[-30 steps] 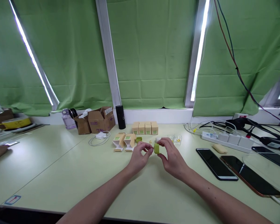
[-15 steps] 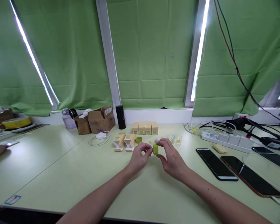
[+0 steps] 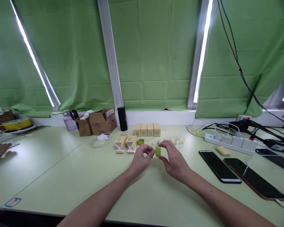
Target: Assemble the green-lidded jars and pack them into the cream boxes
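Clamping green case [image 3: 158, 151] in right hand [image 3: 176, 162], long axis upright; pinching at its left edge with left hand [image 3: 142, 159].

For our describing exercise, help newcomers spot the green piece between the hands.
Below the green blinds runs a pale table. Over it, between left hand and right hand, is a small green block: held, unlike the green piece lying farther back.
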Demonstrator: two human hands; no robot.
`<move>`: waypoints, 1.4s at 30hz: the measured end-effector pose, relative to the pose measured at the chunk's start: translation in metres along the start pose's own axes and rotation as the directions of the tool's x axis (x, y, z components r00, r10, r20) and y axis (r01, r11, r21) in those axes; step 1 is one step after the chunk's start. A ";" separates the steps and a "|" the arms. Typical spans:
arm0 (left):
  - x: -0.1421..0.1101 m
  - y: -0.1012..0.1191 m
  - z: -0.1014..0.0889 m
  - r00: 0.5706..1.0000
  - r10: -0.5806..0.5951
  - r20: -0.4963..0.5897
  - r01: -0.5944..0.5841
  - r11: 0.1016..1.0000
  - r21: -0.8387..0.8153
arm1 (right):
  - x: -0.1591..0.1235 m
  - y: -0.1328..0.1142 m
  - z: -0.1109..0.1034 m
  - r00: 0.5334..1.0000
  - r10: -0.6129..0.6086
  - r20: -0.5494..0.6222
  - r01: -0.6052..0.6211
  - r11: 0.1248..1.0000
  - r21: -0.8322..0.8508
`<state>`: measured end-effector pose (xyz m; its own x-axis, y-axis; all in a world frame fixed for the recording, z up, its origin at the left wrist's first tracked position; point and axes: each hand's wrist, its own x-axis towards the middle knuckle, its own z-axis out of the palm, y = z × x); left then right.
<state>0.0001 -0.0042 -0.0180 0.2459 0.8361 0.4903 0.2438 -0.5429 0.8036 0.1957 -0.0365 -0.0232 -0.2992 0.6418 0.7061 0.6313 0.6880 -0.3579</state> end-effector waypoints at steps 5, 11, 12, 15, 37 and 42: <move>0.000 0.001 0.000 1.000 -0.004 0.000 0.004 1.000 0.001 | 0.001 0.000 -0.001 1.000 0.005 -0.001 -0.005 1.000 -0.010; 0.000 0.001 0.000 1.000 -0.027 0.003 0.027 1.000 -0.001 | 0.001 -0.001 -0.001 1.000 0.014 -0.006 -0.014 1.000 -0.022; 0.000 0.001 0.000 0.999 -0.031 0.006 0.031 1.000 0.001 | 0.001 -0.001 -0.001 1.000 0.013 -0.007 -0.013 1.000 -0.022; 0.001 0.001 0.000 0.999 -0.039 0.005 0.039 0.999 0.006 | 0.001 0.000 -0.002 1.000 0.007 -0.009 -0.008 1.000 -0.027; 0.001 -0.002 -0.003 0.996 -0.090 -0.023 0.089 0.994 -0.057 | 0.003 -0.001 -0.004 1.000 0.025 -0.015 -0.025 0.998 -0.058; 0.001 -0.003 -0.004 0.998 -0.051 -0.038 0.051 0.999 -0.003 | 0.003 -0.002 -0.006 1.000 0.017 -0.024 -0.018 0.999 -0.050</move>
<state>-0.0043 -0.0016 -0.0187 0.1974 0.8652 0.4609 0.2532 -0.4992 0.8286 0.1977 -0.0374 -0.0167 -0.2712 0.6448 0.7146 0.6715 0.6587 -0.3395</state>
